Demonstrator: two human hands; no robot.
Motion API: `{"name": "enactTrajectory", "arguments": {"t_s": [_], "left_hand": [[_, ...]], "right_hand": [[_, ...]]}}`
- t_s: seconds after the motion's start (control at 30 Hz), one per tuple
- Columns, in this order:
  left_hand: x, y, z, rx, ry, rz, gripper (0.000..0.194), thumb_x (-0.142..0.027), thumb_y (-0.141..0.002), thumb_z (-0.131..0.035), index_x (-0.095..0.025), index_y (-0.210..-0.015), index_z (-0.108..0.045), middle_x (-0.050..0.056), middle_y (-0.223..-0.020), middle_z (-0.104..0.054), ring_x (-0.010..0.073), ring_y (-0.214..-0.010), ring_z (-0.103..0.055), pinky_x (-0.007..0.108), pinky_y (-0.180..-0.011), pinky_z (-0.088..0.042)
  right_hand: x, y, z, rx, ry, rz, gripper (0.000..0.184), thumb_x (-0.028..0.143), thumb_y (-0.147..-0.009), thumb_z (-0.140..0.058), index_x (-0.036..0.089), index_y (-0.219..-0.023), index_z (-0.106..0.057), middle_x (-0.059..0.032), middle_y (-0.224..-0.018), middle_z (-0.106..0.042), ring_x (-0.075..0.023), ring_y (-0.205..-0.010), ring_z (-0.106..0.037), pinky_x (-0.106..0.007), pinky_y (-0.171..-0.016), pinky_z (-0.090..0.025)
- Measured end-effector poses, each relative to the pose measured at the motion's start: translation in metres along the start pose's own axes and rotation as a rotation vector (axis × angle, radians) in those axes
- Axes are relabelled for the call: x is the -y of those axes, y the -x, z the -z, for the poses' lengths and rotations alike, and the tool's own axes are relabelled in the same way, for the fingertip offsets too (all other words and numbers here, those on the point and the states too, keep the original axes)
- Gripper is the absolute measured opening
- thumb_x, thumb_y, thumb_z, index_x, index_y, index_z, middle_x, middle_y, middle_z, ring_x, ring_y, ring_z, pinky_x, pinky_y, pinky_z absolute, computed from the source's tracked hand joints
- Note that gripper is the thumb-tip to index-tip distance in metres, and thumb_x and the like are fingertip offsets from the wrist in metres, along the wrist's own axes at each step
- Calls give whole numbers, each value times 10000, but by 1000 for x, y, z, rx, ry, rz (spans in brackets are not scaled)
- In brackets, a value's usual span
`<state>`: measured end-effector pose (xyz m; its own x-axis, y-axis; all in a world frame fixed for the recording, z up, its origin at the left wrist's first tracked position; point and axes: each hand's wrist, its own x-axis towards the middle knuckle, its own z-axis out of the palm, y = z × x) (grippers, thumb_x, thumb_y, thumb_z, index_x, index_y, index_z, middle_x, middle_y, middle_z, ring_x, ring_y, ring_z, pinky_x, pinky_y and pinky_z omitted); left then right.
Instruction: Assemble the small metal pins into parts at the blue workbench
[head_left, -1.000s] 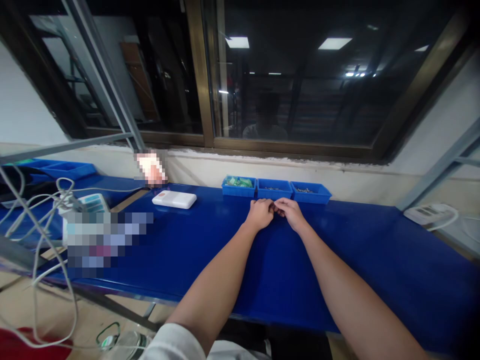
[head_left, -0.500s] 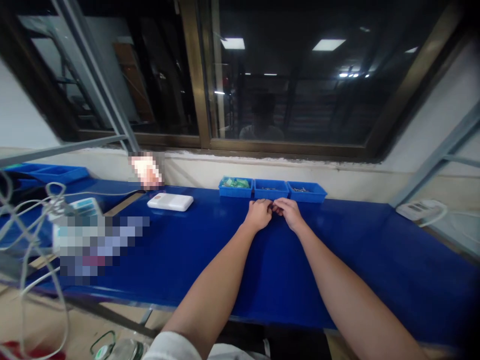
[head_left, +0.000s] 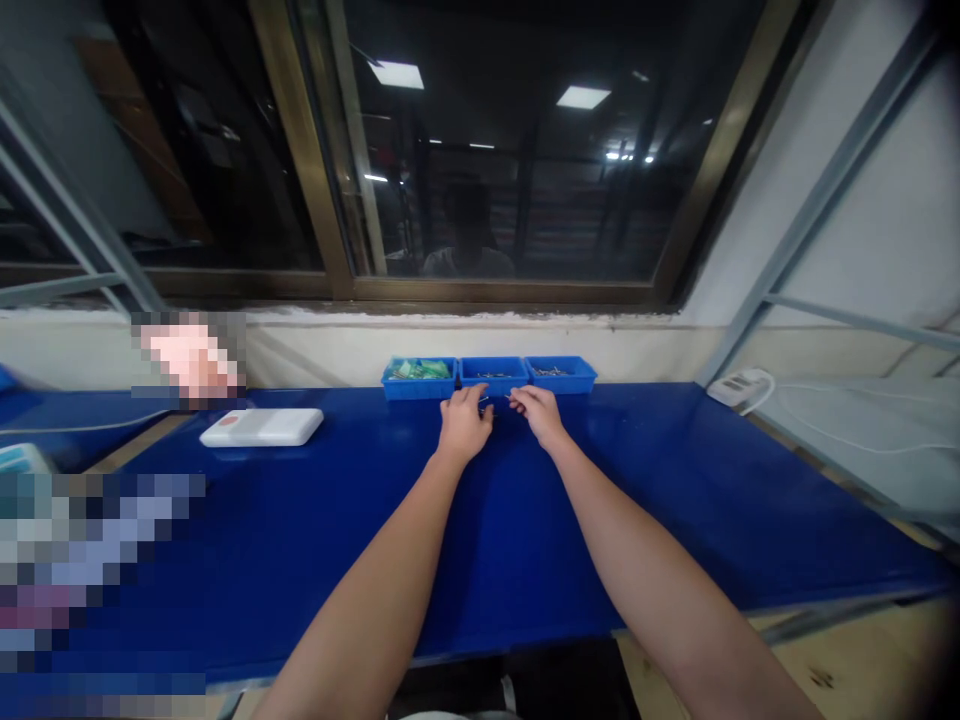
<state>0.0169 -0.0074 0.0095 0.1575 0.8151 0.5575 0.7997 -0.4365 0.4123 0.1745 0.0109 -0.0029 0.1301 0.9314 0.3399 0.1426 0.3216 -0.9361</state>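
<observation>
My left hand [head_left: 463, 425] and my right hand [head_left: 538, 413] rest on the blue table [head_left: 525, 540] just in front of three small blue bins. Both hands have their fingers curled in a pinch, a small gap apart, with a tiny thin part between them that I cannot make out. The left bin [head_left: 418, 377] holds green pieces. The middle bin [head_left: 493, 374] and the right bin [head_left: 560, 373] hold small metal parts. The middle bin stands closest to my fingertips.
A white flat device [head_left: 261, 427] lies on the table to the left. A white power strip [head_left: 739, 385] with a cable sits on the shelf at the right. A window with dark glass and a metal frame rises behind the bins.
My hands have drawn slightly apart and moved a little closer to the bins. The camera has turned right, so the cables at the left have left the view.
</observation>
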Motion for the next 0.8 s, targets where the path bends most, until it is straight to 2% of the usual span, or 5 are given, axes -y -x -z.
{"name": "enactTrajectory", "arguments": {"t_s": [0.17, 0.37, 0.53, 0.67, 0.8], "left_hand": [[13, -8, 3, 24, -70, 134, 228, -218, -871, -447, -207, -878, -675, 61, -955, -691, 221, -969, -605, 335, -851, -399], [29, -12, 6, 32, -55, 291, 228, -356, -830, -537, -200, -857, -700, 73, -865, -706, 238, -837, -638, 321, -743, -457], [29, -9, -3, 68, -41, 135, 442, -489, -771, -590, -192, -1096, -627, 94, -1123, -641, 255, -1076, -559, 349, -913, -432], [29, -6, -10, 224, -140, 40, 693, -587, -734, -575, -196, -1298, -476, 122, -1371, -465, 318, -1265, -391, 467, -1007, -349], [29, -7, -14, 332, -196, 1, 674, -585, -822, -430, -162, -1347, -416, 140, -1437, -380, 320, -1312, -330, 505, -1026, -311]], "right_hand": [[-6, -4, 10, -155, 325, 110, 193, 298, -693, -551, 183, -785, -676, -12, -719, -668, -151, -623, -561, -286, -666, -450], [-11, -11, 22, -267, 430, 161, 331, 213, -657, -538, 182, -963, -660, -51, -893, -681, -200, -820, -565, -352, -825, -454], [-12, -19, 33, -283, 548, 235, 341, 188, -657, -535, 187, -975, -657, -72, -985, -674, -253, -984, -510, -407, -904, -420], [-16, -22, 36, -269, 556, 244, 334, 194, -665, -537, 192, -976, -658, -70, -999, -669, -264, -1008, -500, -426, -919, -406], [-19, -21, 37, -278, 522, 229, 380, 199, -658, -541, 186, -1024, -644, -72, -1030, -662, -261, -1020, -493, -420, -926, -404]]}}
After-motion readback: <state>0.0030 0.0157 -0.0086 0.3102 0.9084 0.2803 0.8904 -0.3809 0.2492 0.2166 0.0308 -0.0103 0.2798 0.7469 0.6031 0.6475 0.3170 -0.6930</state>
